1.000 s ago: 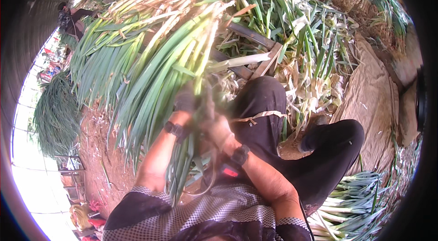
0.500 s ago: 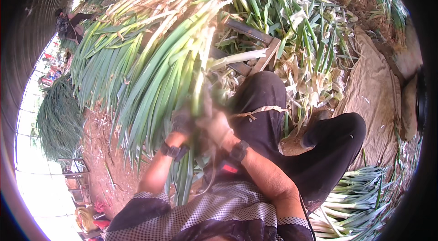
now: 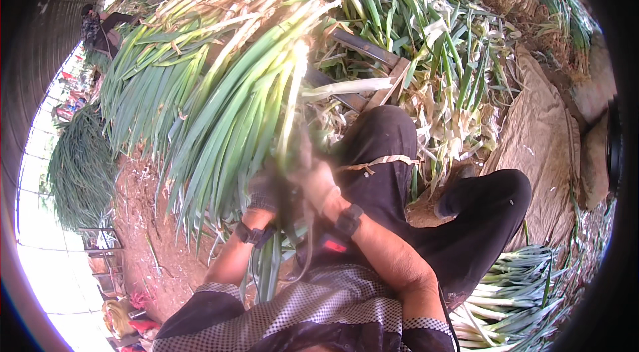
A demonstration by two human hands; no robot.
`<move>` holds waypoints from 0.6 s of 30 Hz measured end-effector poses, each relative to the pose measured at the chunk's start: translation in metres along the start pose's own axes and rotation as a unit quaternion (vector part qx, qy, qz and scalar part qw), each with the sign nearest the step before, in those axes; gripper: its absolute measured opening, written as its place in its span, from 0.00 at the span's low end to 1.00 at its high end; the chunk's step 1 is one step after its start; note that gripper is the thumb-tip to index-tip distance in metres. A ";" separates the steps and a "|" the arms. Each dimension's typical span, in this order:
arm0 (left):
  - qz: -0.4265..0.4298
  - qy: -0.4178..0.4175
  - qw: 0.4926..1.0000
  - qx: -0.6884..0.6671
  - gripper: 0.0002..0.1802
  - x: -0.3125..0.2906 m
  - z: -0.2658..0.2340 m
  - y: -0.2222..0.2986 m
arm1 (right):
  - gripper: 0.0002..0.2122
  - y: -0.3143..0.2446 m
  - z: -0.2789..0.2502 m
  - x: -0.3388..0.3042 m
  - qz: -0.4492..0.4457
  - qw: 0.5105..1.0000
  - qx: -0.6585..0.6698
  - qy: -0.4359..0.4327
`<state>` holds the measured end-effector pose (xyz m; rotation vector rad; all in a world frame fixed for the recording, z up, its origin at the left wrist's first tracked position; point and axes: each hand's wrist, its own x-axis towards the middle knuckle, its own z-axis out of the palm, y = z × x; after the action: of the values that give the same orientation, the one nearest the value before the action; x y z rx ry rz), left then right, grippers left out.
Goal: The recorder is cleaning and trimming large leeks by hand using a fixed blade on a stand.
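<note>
I sit on the ground with a long bunch of green onions point(image 3: 233, 119) held in front of me, its white stems pointing away and its green leaves hanging toward my lap. My left hand point(image 3: 265, 191), in a dark glove, grips the bunch from the left. My right hand point(image 3: 314, 179), in a light glove, clasps the same bunch from the right, blurred by motion. Both wrists carry dark bands. My knees in black trousers point(image 3: 386, 152) lie just right of the hands.
Heaps of green onions point(image 3: 160, 79) cover the ground ahead and left. Trimmed leaves and husks point(image 3: 452, 92) lie over wooden slats point(image 3: 373, 52). A brown sack cloth point(image 3: 539, 125) spreads at right. More bundled onions point(image 3: 512, 292) lie at lower right. A person point(image 3: 93, 19) stands far left.
Both hands have drawn the onion bunch closer to my body and slightly to the right. The bunch's leaves now hang lower over my lap.
</note>
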<state>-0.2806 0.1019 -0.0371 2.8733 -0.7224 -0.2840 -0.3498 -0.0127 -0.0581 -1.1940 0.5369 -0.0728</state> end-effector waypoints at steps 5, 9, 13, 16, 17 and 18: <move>0.033 0.006 0.999 -0.031 0.36 -0.020 0.014 -0.030 | 0.12 -0.048 0.003 0.012 0.082 0.995 0.054 0.030; 0.101 0.092 0.990 -0.037 0.29 -0.034 0.010 -0.026 | 0.13 -0.050 0.002 0.059 0.070 0.997 0.015 0.038; 0.029 -0.006 0.997 -0.077 0.33 -0.043 -0.010 -0.010 | 0.12 -0.051 -0.007 0.090 -0.004 0.999 -0.026 0.030; 0.028 0.003 0.998 -0.058 0.30 -0.043 -0.008 -0.015 | 0.15 -0.068 -0.017 0.096 0.088 0.992 0.063 -0.063; 0.026 0.001 0.998 -0.057 0.30 -0.043 -0.008 -0.015 | 0.16 -0.074 -0.017 0.094 0.134 0.982 0.103 -0.087; 0.026 -0.005 0.994 -0.103 0.28 -0.042 -0.011 -0.011 | 0.18 -0.074 -0.012 0.091 0.137 0.985 0.097 -0.033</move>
<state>-0.3091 0.1330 -0.0228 2.6564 -0.7222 -0.3438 -0.2592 -0.0817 -0.0273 -0.9207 0.6170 0.1457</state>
